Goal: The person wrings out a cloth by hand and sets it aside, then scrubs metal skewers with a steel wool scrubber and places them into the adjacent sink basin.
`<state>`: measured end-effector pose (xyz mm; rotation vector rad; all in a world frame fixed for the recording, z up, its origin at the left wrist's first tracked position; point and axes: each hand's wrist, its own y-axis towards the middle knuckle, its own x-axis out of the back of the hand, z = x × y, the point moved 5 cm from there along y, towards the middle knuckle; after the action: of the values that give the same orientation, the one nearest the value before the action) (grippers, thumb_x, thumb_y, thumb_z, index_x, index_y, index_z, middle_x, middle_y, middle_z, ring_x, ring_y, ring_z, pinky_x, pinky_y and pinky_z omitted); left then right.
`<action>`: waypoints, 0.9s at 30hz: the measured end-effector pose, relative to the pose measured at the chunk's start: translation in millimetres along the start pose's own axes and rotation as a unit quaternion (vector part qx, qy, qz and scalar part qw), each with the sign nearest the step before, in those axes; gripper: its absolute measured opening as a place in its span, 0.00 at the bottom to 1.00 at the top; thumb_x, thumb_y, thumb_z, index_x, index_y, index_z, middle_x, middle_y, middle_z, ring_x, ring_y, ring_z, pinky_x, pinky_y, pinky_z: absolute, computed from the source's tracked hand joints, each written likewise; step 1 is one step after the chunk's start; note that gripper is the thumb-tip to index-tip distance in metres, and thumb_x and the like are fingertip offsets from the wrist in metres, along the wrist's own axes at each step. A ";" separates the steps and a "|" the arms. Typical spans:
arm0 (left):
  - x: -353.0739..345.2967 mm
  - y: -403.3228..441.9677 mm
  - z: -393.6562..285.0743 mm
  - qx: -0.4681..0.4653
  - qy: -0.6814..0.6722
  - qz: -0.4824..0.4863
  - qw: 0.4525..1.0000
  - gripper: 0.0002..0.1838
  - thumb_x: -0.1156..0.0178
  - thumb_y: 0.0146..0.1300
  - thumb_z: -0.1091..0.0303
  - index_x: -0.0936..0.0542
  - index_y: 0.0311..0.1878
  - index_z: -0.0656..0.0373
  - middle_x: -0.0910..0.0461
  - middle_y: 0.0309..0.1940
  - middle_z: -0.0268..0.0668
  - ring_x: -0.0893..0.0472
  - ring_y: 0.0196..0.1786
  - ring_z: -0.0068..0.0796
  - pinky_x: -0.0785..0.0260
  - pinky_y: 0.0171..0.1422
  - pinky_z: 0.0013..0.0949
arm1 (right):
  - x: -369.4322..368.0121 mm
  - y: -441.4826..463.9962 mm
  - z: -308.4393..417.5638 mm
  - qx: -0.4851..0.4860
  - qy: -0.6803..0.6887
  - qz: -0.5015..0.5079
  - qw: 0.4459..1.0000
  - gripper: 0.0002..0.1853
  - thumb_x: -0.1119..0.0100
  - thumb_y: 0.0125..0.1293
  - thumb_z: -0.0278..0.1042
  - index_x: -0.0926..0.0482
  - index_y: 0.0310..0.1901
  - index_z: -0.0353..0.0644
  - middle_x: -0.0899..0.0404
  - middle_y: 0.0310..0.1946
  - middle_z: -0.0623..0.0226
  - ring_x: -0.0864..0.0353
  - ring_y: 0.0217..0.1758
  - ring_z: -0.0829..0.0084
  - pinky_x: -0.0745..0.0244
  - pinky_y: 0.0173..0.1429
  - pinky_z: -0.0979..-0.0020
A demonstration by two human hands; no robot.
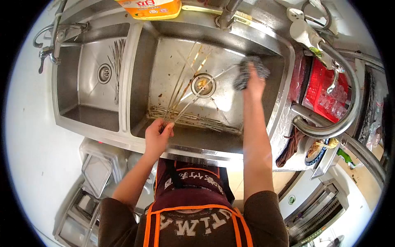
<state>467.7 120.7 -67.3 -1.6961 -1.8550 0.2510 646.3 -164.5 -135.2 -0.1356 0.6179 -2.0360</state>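
Note:
My left hand [158,136] is closed around the ends of several long thin metal skewers [180,78], which fan out over the right-hand sink basin [226,99]. One single skewer [220,74] slants up from it towards the right, reaching the grey scouring pad [243,76]. That pad is gripped in my right hand [256,84], near the basin's right wall. More skewers [197,119] lie in a row along the near side of the basin floor. Brown bits are scattered there, and yellowish scraps sit in the drain [203,85].
The left basin [88,88] holds another bunch of skewers [118,70]. Behind the sink are an orange-yellow detergent container [152,9] and a brush [242,15]. To the right stand a curved metal pipe [352,103], a red basket [325,92] and a plate of food [316,150].

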 end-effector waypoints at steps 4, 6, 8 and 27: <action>5.8 4.4 5.7 0.029 -0.030 -0.014 0.999 0.08 0.43 0.59 0.71 0.27 0.27 0.64 0.26 0.16 0.32 0.30 0.21 0.16 0.40 0.26 0.22 | 6.5 -51.4 -32.3 -0.136 -0.018 0.059 0.989 0.25 0.37 0.54 0.42 0.30 0.48 0.33 0.28 0.46 0.52 0.28 0.47 0.64 0.34 0.52 0.64; -1.9 6.4 9.2 0.019 -0.025 -0.008 0.999 0.08 0.43 0.59 0.71 0.27 0.27 0.64 0.26 0.16 0.32 0.30 0.21 0.15 0.40 0.26 0.22 | -3.2 -120.3 -82.8 -0.340 0.007 0.096 0.935 0.41 0.34 0.49 0.51 0.38 0.60 0.34 0.38 0.60 0.50 0.41 0.63 0.61 0.49 0.67 0.61; -7.2 6.2 14.0 0.025 -0.028 -0.017 0.999 0.08 0.43 0.59 0.71 0.27 0.27 0.64 0.26 0.16 0.31 0.30 0.21 0.15 0.40 0.26 0.22 | -36.7 -176.0 -89.2 -0.345 0.021 0.172 0.923 0.34 0.31 0.47 0.43 0.31 0.54 0.34 0.29 0.51 0.55 0.32 0.55 0.65 0.38 0.59 0.63; 195.7 67.8 88.3 0.050 -0.053 -0.314 0.946 0.13 0.45 0.60 0.62 0.23 0.26 0.62 0.28 0.18 0.28 0.36 0.21 0.13 0.45 0.25 0.21 | 25.2 -85.6 -51.2 -0.091 -0.103 0.049 0.989 0.19 0.35 0.53 0.32 0.26 0.45 0.35 0.23 0.39 0.65 0.25 0.41 0.75 0.30 0.47 0.73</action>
<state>476.9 340.8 -113.9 -0.9643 -2.3089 0.1671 549.0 -132.1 -142.4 -0.4093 0.6657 -1.8406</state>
